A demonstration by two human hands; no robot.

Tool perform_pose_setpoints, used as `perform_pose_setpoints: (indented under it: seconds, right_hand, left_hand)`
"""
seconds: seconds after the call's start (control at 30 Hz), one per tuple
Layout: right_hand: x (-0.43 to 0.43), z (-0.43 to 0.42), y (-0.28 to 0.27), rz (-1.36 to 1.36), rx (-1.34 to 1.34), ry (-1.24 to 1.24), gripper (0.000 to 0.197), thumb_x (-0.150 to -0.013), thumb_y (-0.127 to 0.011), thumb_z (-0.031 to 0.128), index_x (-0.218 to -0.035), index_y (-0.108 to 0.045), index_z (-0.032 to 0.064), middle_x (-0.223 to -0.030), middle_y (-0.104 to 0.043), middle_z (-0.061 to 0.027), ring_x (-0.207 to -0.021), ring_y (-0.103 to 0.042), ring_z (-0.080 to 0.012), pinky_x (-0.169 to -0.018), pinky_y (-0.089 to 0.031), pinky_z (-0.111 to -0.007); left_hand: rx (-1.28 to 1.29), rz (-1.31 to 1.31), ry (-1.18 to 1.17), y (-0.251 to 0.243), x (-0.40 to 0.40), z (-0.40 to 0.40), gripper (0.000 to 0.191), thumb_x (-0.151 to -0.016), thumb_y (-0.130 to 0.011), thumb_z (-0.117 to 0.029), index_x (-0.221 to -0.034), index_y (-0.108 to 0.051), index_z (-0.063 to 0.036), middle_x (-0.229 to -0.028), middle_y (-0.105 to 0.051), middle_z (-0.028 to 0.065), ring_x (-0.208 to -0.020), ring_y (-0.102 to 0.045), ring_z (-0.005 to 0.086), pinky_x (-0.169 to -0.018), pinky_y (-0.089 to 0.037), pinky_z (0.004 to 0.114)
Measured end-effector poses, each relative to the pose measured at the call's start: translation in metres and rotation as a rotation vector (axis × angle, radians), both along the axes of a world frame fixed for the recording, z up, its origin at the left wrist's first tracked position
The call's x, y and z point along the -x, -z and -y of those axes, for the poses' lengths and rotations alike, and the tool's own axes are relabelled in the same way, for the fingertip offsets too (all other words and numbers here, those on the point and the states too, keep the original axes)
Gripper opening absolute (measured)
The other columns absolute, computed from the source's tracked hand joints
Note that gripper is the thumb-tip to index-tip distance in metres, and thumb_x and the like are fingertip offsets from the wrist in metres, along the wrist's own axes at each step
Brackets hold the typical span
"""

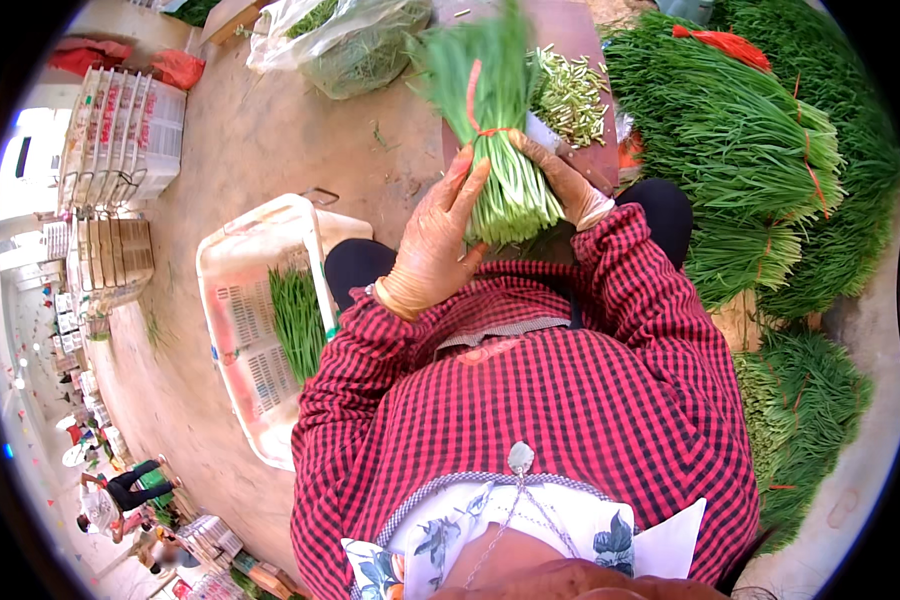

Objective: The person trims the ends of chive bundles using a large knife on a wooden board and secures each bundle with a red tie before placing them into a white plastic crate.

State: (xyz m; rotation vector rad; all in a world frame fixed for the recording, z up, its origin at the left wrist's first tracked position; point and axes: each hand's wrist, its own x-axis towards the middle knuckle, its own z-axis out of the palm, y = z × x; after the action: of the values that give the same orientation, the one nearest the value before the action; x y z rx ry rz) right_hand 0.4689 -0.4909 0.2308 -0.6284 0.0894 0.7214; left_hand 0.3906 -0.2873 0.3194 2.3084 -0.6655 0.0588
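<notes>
A bundle of garlic chives (pixel 506 180), tied with a red band, is upheld between my two gloved hands. Its pale cut ends point towards me, and the green tops are blurred. My left hand (pixel 431 229) presses against the left side with fingers spread. On the other side my right hand (pixel 559 176) grips it near the band. Partly hidden behind the right hand lies a knife (pixel 589 171), its blade on a reddish board (pixel 562 30). Beside the blade is a heap of short cut stem ends (pixel 570 97).
A white plastic basket (pixel 251 405) with some chives stands at left. Tied chive bundles (pixel 727 142) are piled at right, more (pixel 802 420) behind. A clear plastic bag (pixel 360 64) holds greens ahead. Stacked crates (pixel 124 135) and a person (pixel 112 495) are further left.
</notes>
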Motion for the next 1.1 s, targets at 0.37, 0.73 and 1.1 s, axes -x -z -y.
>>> perform_pose_setpoints:
  seconds: [0.37, 0.73, 1.1]
  right_hand:
    - [0.053, -0.037, -0.034, -0.061, 0.178, -0.264, 0.038, -0.096, -0.060, 0.035, -0.120, -0.060, 0.0050, -0.102, -0.070, -0.0032, -0.085, -0.068, -0.0116, -0.076, -0.057, -0.027]
    - [0.051, -0.035, -0.068, 0.847, 0.918, -0.088, 0.032, -0.088, -0.072, 0.017, -0.114, -0.063, 0.0007, -0.104, -0.066, -0.0064, -0.096, -0.064, -0.0160, -0.084, -0.052, -0.029]
    - [0.076, -0.063, -0.085, 1.841, 1.210, -0.277, 0.020, -0.080, -0.071, 0.014, -0.096, -0.060, 0.0085, -0.096, -0.060, -0.0085, -0.086, -0.063, -0.0299, -0.068, -0.053, -0.041]
  left_hand:
    - [2.052, -1.384, 0.226, 0.162, -0.005, -0.022, 0.056, -0.098, -0.052, -0.045, -0.136, -0.050, -0.0049, -0.132, -0.058, 0.0179, -0.119, -0.059, 0.0274, -0.104, -0.046, 0.044]
    - [2.154, -0.840, 0.002, 0.108, -0.042, -0.032, 0.059, -0.095, -0.052, -0.051, -0.130, -0.055, -0.0038, -0.126, -0.061, 0.0180, -0.112, -0.061, 0.0338, -0.098, -0.050, 0.049]
    - [1.981, -0.786, -0.278, 0.118, -0.030, -0.037, 0.056, -0.094, -0.054, -0.050, -0.129, -0.057, -0.0055, -0.126, -0.062, 0.0151, -0.112, -0.062, 0.0320, -0.098, -0.050, 0.048]
